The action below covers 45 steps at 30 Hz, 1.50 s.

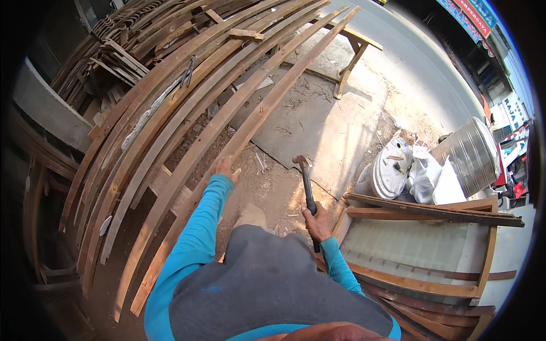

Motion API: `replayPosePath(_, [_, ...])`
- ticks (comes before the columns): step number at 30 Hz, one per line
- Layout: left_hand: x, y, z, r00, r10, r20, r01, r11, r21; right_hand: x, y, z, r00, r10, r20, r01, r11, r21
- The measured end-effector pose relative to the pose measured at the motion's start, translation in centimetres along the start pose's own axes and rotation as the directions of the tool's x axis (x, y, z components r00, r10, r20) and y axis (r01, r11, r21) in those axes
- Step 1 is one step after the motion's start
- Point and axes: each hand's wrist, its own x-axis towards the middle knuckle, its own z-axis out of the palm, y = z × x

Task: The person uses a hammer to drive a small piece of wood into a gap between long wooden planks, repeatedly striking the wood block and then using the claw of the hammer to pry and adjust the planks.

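Observation:
My right hand (318, 223) is closed round the dark handle of a claw hammer (307, 184), its head pointing away from me. With my left hand (226, 169) I grip the rightmost of several long wooden beams (257, 120), thumb on its right side. The beams run side by side from the lower left to the far middle. Small nails seem to stick out of the nearest one. A pair of pincers (187, 73) lies across the beams farther left. Bent nails (296, 103) are scattered on a grey sheet (284, 129) on the ground.
A wooden trestle (354, 54) supports the beams' far ends, beside the road. More timber (122, 62) is heaped at the far left. On the right stand a white bucket (392, 165), plastic bags (422, 173), a metal drum (469, 156) and wooden frames with a pale panel (409, 244).

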Motion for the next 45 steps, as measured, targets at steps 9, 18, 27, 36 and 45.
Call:
replayPosePath(9, [19.5,7.2,-0.7,0.987,-0.156,-0.032,0.159,0.982,0.107,20.6,-8.9,-0.8,0.990,-0.139,0.009,0.138,0.988,0.069])
replayPosePath(18, [29.8,7.8,-2.7,0.892,-0.407,0.199,0.374,0.909,0.182,41.0,-16.3,-0.2,0.987,-0.155,0.041,0.157,0.987,-0.040])
replayPosePath(27, [34.3,13.1,-0.7,0.903,-0.426,0.062,0.424,0.905,0.036,59.7,-15.0,-2.0,0.902,0.006,0.431,0.144,0.939,-0.314])
replayPosePath(36, [34.2,16.6,2.2,0.893,-0.450,0.021,0.442,0.884,0.152,63.8,-8.8,-7.8,0.842,-0.133,0.524,0.304,0.917,-0.257])
replayPosePath(45, [36.6,15.9,6.9,0.877,-0.481,0.019,0.460,0.849,0.261,65.5,-9.0,-10.6,0.814,-0.166,0.556,0.325,0.925,-0.199])
